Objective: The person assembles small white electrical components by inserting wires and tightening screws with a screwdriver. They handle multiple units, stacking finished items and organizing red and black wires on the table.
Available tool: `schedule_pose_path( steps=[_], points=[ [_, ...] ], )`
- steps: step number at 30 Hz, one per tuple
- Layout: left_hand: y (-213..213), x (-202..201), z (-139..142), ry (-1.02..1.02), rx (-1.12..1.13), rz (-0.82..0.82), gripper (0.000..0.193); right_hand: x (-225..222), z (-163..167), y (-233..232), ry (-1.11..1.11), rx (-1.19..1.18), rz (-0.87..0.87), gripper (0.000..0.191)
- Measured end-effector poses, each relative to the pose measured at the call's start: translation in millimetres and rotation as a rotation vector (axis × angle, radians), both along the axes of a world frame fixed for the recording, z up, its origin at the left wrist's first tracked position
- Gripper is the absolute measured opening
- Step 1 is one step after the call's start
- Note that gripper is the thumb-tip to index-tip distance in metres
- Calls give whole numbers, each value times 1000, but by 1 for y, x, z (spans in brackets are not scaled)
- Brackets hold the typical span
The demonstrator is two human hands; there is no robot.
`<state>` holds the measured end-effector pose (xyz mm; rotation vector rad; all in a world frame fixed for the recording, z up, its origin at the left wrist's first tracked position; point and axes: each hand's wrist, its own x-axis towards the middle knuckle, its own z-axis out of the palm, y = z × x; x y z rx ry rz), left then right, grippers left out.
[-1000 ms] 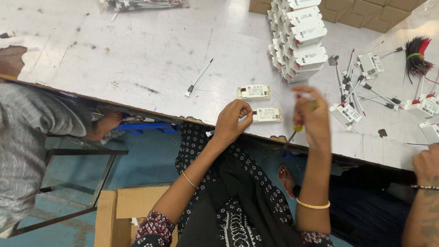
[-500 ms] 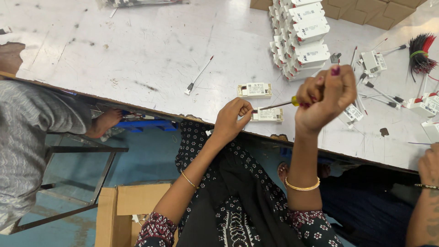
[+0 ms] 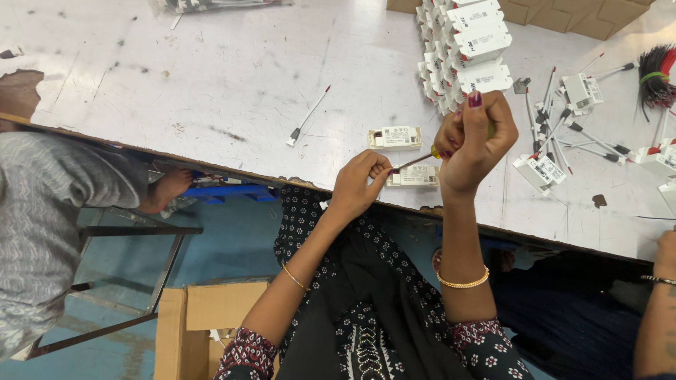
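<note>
My right hand (image 3: pixel 473 144) is closed around a screwdriver (image 3: pixel 421 160) with a yellow-green handle, its thin shaft pointing left and down. The tip meets a small white rectangular module (image 3: pixel 415 176) that lies near the table's front edge. My left hand (image 3: pixel 358 184) pinches the left end of that module, fingers curled. A second white module (image 3: pixel 394 137) lies flat just behind it, untouched.
A tall stack of white modules (image 3: pixel 465 49) stands behind my right hand. Loose wired connectors (image 3: pixel 556 130) and a single wire (image 3: pixel 308 116) lie on the grey table (image 3: pixel 211 77). Another person's hand (image 3: pixel 662 253) is at the right, a seated person at the left, and a cardboard box (image 3: pixel 204 317) below.
My right hand rose from the table edge with the screwdriver and turned it so the shaft points left onto the module. My left hand stayed on the module.
</note>
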<state>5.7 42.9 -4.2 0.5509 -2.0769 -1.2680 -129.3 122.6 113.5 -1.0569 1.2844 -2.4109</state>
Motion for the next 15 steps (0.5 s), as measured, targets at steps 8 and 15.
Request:
schedule_pose_path(
  steps=[8, 15],
  points=[
    [0, -1, 0, -2, 5, 8, 9, 5, 3, -4, 25, 41, -5, 32],
    [1, -1, 1, -18, 6, 15, 10, 11, 2, -8, 55, 72, -41, 30]
  ],
)
